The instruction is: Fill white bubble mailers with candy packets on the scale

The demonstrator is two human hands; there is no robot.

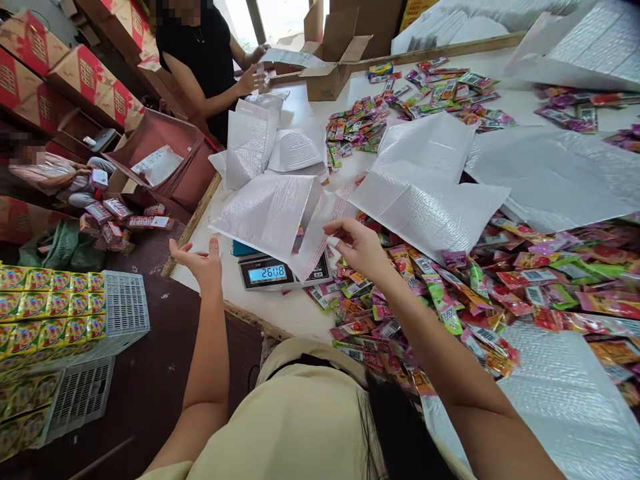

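Observation:
A white bubble mailer lies on a digital scale whose display is lit. Its mouth gapes to the right, and a little coloured packaging shows inside. My left hand is raised left of the scale, fingers spread and holding nothing. My right hand hovers by the mailer's flap, fingers curved and apart, with nothing visible in them. Beneath and beside my right forearm spreads a heap of small colourful snack packets. More bubble mailers lie on this heap, just beyond my right hand.
Across the table a person in black holds a paper near an open carton. Other mailers stand behind the scale. On the floor at left are plastic crates, boxed goods and another seated person.

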